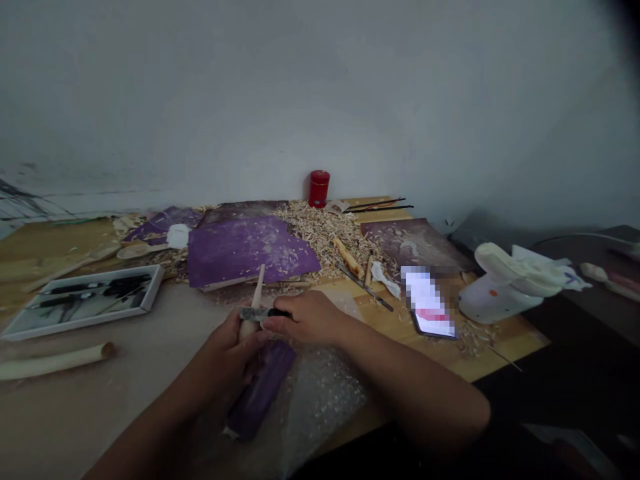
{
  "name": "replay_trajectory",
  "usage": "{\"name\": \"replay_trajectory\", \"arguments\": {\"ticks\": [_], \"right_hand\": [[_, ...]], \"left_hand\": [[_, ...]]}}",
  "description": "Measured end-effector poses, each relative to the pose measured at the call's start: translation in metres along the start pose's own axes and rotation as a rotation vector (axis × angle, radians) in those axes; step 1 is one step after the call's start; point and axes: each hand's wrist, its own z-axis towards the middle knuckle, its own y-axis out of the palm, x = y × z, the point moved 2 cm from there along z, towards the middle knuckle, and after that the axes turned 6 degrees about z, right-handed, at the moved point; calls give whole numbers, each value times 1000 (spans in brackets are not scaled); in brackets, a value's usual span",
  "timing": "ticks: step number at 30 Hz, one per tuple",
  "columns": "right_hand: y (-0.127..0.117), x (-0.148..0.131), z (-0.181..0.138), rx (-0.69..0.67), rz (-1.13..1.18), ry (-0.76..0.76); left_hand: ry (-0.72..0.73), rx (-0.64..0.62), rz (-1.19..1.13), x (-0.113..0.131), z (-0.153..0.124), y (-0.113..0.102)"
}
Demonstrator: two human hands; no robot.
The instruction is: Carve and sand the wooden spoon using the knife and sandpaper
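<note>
Wrapped around the thick end of a pale, tapered piece of wood [259, 288], my left hand [223, 353] holds it with the thin tip pointing away from me. My right hand [313, 317] is closed on the black handle of a carving knife [253, 313]. The blade lies crosswise on the wood, just above my left thumb. Below both hands is a purple strip [263, 393], apparently sandpaper, partly hidden by my left hand. Beyond them lies a larger purple sheet [240, 250] dusted with shavings.
Wood shavings [325, 233] are heaped by a red can [319, 189] at the wall. To the left are a tool tray [156, 283], a wooden spoon [137, 251] and a debarked stick [55, 361]. A lit phone [427, 303] and a white container [493, 300] stand right.
</note>
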Motion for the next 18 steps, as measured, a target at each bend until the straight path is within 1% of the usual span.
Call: {"name": "replay_trajectory", "arguments": {"ticks": [3,4,6,10,14,18], "right_hand": [[2,-2,0,-30,25,-14],[3,-2,0,-40,34,-20],[5,-4,-1,-54,45,-30],[5,-8,-3,-83,43,-53],[2,-13,-7,-82,43,-92],[3,-17,-8,-70,-5,-98]], "left_hand": [[-57,40,-19,4,-2,1],[-63,29,-21,6,-2,1],[-47,48,-21,10,-3,0],[-36,-25,-71,12,-6,1],[-11,-24,-162,7,-9,2],[-13,-90,-206,4,-10,3]]}}
